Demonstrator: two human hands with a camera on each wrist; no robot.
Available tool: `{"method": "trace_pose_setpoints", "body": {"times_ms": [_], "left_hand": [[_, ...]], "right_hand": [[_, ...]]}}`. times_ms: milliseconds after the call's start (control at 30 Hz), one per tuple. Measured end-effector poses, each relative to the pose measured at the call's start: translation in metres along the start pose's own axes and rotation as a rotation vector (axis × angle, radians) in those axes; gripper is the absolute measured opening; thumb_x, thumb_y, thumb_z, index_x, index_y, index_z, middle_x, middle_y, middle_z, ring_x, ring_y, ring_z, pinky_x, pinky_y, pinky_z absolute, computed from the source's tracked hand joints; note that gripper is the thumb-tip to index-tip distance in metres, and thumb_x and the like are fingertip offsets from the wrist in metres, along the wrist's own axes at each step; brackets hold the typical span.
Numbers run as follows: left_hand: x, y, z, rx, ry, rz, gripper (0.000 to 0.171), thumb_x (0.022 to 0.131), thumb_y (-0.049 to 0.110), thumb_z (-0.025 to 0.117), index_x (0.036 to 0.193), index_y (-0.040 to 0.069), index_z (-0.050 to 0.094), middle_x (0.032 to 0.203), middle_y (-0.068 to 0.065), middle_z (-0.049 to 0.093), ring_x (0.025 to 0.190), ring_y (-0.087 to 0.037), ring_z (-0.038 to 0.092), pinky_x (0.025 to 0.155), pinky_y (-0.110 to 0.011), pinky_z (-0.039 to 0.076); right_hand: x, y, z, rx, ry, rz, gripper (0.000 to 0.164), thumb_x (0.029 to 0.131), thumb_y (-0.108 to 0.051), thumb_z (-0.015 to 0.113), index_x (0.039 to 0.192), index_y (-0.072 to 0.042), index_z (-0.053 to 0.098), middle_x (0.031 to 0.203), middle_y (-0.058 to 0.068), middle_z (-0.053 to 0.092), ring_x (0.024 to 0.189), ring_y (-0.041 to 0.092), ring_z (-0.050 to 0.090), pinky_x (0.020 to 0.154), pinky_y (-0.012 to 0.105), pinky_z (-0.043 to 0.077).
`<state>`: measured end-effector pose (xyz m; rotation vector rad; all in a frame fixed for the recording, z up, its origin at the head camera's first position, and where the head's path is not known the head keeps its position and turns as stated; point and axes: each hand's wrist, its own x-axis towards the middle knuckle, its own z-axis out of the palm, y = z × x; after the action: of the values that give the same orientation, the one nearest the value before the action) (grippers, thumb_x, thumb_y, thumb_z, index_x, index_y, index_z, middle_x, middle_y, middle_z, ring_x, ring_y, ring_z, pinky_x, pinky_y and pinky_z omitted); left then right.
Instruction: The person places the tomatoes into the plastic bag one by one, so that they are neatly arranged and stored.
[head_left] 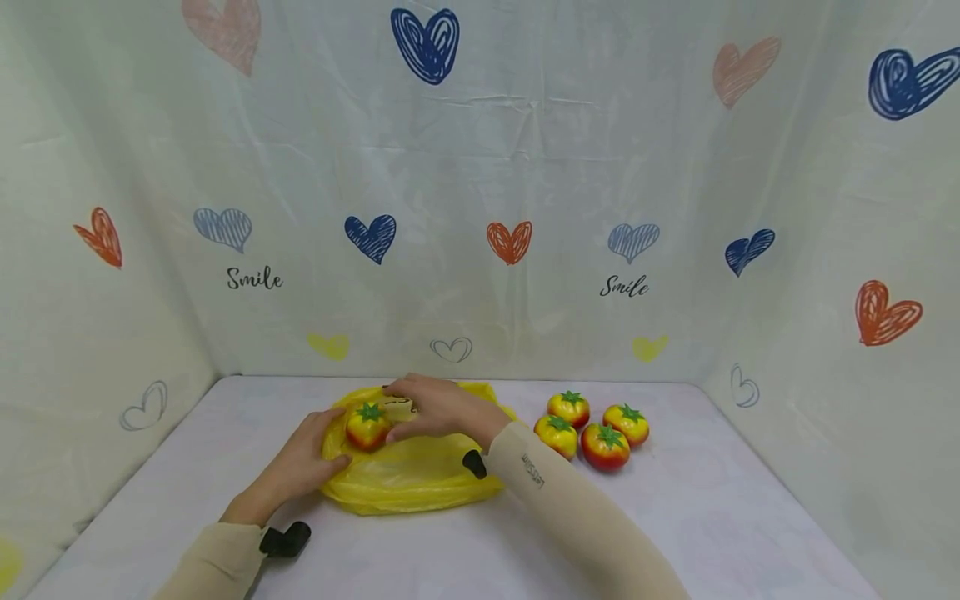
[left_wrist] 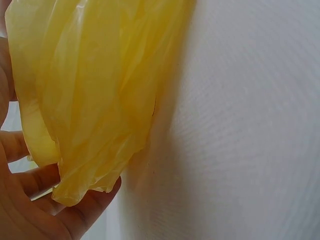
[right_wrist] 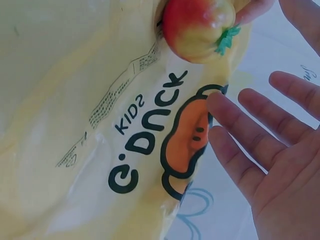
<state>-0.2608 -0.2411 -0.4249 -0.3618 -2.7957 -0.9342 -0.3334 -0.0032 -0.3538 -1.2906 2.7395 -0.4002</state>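
A yellow plastic bag [head_left: 420, 479] lies spread on the table, with black lettering and an orange cartoon print [right_wrist: 187, 137] on it. One red and yellow toy tomato [head_left: 366, 429] with green leaves sits at the bag's left end, uncovered. My left hand [head_left: 303, 458] grips the bag's left edge; in the left wrist view its fingers curl behind the gathered plastic [left_wrist: 95, 100]. My right hand [head_left: 442, 408] reaches over the bag just right of that tomato. In the right wrist view its fingers are spread and extended beside the print, and a fingertip [right_wrist: 250, 10] touches the tomato.
Several more toy tomatoes [head_left: 605, 447] stand in a cluster right of the bag, beyond my right forearm. A pale cloth with printed hearts hangs as walls [head_left: 480, 167] behind and at both sides of the white table [head_left: 720, 517].
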Motion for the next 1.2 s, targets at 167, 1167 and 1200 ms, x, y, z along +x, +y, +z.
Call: {"method": "trace_pose_setpoints", "body": {"times_ms": [167, 1167, 1200], "left_hand": [[0.000, 0.001, 0.002, 0.008, 0.001, -0.006, 0.070, 0.080, 0.014, 0.071, 0.138, -0.007, 0.038, 0.132, -0.029, 0.042, 0.122, -0.045, 0.041, 0.102, -0.063, 0.032], [-0.002, 0.007, -0.002, 0.005, -0.002, -0.006, 0.069, 0.080, 0.015, 0.071, 0.137, -0.008, 0.038, 0.133, -0.029, 0.041, 0.123, -0.046, 0.040, 0.102, -0.063, 0.031], [-0.002, 0.007, -0.002, 0.005, -0.003, -0.005, 0.069, 0.080, 0.016, 0.071, 0.137, -0.008, 0.038, 0.133, -0.029, 0.041, 0.123, -0.046, 0.040, 0.102, -0.063, 0.031]], "right_hand": [[-0.012, 0.004, -0.003, 0.027, 0.020, -0.005, 0.075, 0.079, -0.061, 0.064, 0.140, -0.021, 0.048, 0.135, -0.005, 0.051, 0.111, 0.012, 0.054, 0.095, 0.029, 0.046], [-0.096, 0.041, -0.016, 0.003, 0.178, 0.108, 0.061, 0.083, -0.056, 0.064, 0.135, -0.029, 0.049, 0.133, -0.010, 0.050, 0.106, 0.011, 0.057, 0.090, 0.036, 0.050], [-0.100, 0.042, -0.016, 0.004, 0.185, 0.115, 0.061, 0.083, -0.056, 0.064, 0.135, -0.029, 0.049, 0.134, -0.010, 0.050, 0.106, 0.012, 0.057, 0.090, 0.037, 0.050]]}}
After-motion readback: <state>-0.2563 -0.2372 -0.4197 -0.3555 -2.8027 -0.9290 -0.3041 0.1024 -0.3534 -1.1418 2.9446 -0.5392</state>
